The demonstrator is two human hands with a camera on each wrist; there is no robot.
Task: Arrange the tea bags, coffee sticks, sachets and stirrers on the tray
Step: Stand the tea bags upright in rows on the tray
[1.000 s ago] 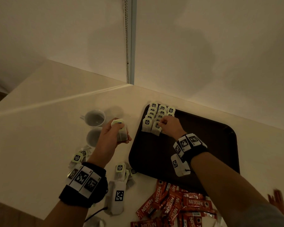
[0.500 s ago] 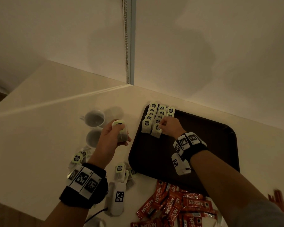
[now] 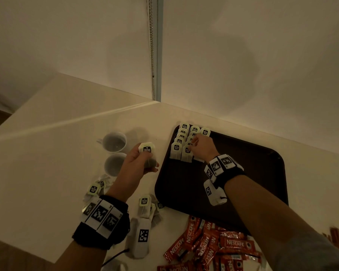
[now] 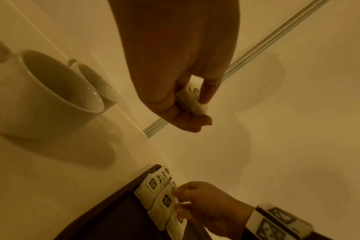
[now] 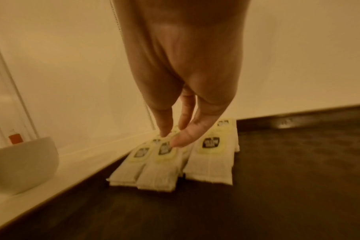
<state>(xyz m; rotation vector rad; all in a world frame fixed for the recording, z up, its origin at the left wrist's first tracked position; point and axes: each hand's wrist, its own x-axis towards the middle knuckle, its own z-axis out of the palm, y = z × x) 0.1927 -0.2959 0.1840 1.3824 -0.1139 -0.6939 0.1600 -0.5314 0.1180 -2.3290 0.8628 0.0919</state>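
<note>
Right hand over paper tea bags on a dark tray

The right hand [image 5: 181, 68] is reaching down, straight fingertips [image 5: 180, 142] touching the yellow-green tag of a white paper tea bag [image 5: 161, 167] lying among overlapping rows of white tea bags [image 5: 211, 164] in the corner of the dark brown textured tray [image 5: 277, 186]; a white ceramic cup [image 5: 25, 164] is standing beside the tray on the pale counter [image 5: 51, 183].

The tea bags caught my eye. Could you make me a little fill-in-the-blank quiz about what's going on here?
1. The left hand holds a small stack of ____ above the counter.
2. The right hand touches the rows of tea bags in the far left corner of the dark ____.
3. Two empty white ____ stand on the counter, left of the tray.
4. The red coffee sticks lie ____ the tray, at its near edge.

Missing words: tea bags; tray; cups; off
</note>
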